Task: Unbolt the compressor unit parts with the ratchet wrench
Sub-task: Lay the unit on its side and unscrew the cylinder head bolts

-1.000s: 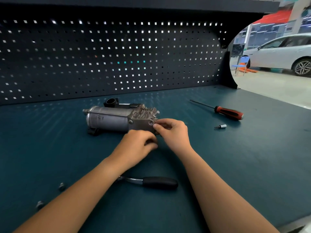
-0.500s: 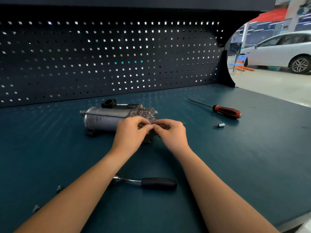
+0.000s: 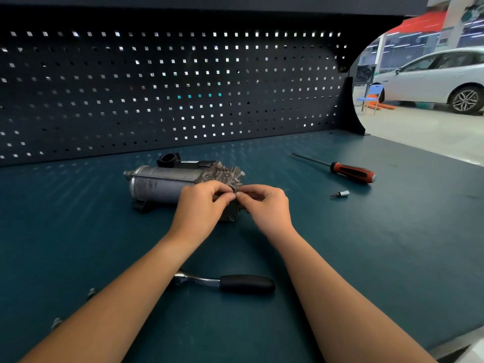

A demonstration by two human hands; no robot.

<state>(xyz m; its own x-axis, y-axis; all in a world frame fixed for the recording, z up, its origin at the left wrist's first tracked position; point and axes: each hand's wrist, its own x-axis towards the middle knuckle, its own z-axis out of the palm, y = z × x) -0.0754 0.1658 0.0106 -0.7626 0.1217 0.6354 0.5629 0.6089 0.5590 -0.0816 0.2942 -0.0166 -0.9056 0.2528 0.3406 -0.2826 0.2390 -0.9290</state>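
Ratchet wrench point(image 3: 227, 282) lying flat toward bench point(image 3: 392, 244) front edge, handle pointing right. Past it, left hand point(image 3: 199, 208) and right hand point(image 3: 264, 205), fingertips meeting, both pinching finned right end of compressor unit point(image 3: 162, 183). Unit sits mid-bench, long axis left-right, motor can pointing left. Socket bit point(image 3: 340, 193), screwdriver point(image 3: 351, 171) off right.

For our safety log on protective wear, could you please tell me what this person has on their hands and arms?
Nothing protective shows. The left hand and the right hand are bare, with no gloves. The left forearm and the right forearm are bare down to the picture's lower edge, with no sleeve or cuff in view. No watch, bracelet or ring can be seen.
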